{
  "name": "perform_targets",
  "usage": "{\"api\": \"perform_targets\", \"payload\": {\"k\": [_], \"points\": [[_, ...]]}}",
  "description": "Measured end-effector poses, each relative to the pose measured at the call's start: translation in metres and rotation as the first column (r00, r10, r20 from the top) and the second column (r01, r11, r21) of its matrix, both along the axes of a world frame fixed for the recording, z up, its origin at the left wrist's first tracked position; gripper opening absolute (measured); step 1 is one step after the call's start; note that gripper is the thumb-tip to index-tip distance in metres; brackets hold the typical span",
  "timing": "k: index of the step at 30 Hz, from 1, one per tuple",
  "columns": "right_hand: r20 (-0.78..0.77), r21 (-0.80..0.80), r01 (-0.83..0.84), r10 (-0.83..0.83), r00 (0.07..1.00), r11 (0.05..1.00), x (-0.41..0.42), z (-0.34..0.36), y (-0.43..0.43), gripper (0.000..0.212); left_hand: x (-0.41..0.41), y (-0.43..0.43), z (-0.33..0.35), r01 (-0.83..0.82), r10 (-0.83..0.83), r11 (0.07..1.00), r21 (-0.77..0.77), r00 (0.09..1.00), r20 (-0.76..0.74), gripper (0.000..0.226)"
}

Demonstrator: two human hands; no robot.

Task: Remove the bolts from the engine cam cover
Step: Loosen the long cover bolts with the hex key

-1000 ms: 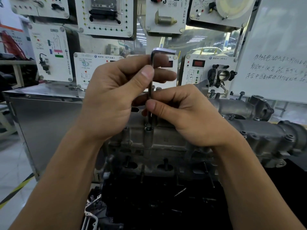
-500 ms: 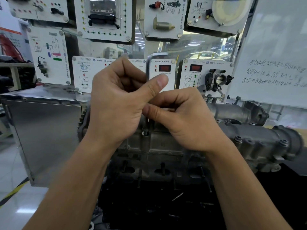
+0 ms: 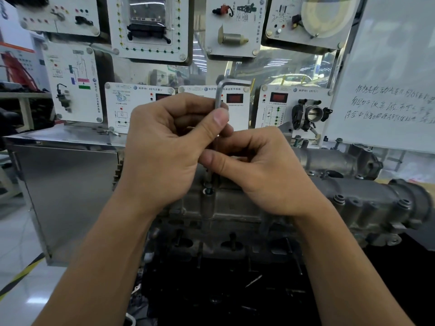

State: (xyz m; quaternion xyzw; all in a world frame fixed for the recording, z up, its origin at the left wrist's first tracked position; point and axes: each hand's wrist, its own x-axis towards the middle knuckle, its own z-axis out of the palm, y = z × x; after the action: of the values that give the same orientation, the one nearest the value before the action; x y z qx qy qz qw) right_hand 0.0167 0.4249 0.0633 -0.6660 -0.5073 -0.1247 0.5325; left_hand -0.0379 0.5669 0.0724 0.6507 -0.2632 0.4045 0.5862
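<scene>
An L-shaped hex key [image 3: 220, 90] stands upright, its short arm pointing right at the top. My left hand [image 3: 169, 147] pinches the upper shaft between thumb and fingers. My right hand [image 3: 261, 170] grips the lower shaft just beneath. The key's tip sits in a bolt [image 3: 208, 187] raised a little out of its hole in the grey aluminium cam cover [image 3: 235, 208]. More bolts [image 3: 339, 198] sit in the cover's right part. The shaft between my hands is mostly hidden.
A steel cabinet [image 3: 66, 184] stands to the left of the engine. Training panels with sensors [image 3: 141, 104] and a throttle body [image 3: 310, 114] hang behind. A whiteboard [image 3: 388, 78] with handwriting is at the right. Dark engine parts lie below the cover.
The key's short arm has turned from pointing roughly away to pointing right. My left thumb slid higher on the shaft. Both hands stay on the key over the same bolt.
</scene>
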Motion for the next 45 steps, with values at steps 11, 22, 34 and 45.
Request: {"api": "perform_targets", "payload": {"k": [11, 22, 34, 45], "points": [[-0.07, 0.095, 0.076, -0.07, 0.995, 0.993, -0.004, -0.001, 0.001, 0.012, 0.007, -0.001, -0.002, -0.124, 0.13, 0.981, -0.146, 0.991, 0.032, 0.028], [-0.051, -0.09, 0.02, -0.025, 0.998, 0.996, -0.002, 0.004, -0.005, 0.018, -0.002, 0.009, 0.0, 0.104, -0.097, 0.993, 0.063, 0.989, -0.108, 0.017], [-0.066, 0.055, 0.068, -0.064, 0.996, 0.996, -0.005, 0.002, 0.002, 0.017, 0.002, -0.012, -0.003, -0.036, 0.033, 0.991, -0.127, 0.999, -0.031, 0.007], [-0.056, -0.113, -0.015, 0.008, 0.998, 0.994, 0.0, 0.004, -0.003, 0.028, -0.003, 0.006, -0.001, 0.108, -0.105, 0.994, 0.013, 0.983, -0.149, 0.014]]}}
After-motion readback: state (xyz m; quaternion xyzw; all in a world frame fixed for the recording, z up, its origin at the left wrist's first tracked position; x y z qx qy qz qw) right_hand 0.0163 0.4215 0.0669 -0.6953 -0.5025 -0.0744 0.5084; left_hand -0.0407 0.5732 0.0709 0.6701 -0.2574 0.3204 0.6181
